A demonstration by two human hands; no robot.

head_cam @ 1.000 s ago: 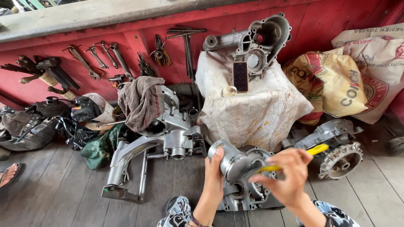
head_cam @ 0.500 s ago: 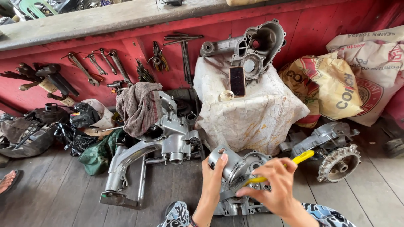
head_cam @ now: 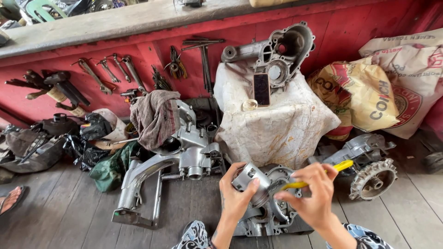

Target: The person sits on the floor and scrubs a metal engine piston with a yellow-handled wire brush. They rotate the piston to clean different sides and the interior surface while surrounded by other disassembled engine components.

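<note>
Left hand (head_cam: 237, 196) grips piston (head_cam: 249, 180); right hand (head_cam: 314, 196) clenches yellow-handled tool (head_cam: 323, 174) at its side. Piston apparently not yet installed in engine case (head_cam: 272, 216).

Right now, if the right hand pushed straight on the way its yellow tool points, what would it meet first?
The right hand aims the yellow tool down-left at the piston in the left hand. Its tip already looks to be at the piston's side, so that comes first, though depth is hard to judge.

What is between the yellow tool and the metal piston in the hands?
Nothing visible. The left hand grips the piston, and the right hand brings the yellow tool right to its side; the tip is hidden.
</note>
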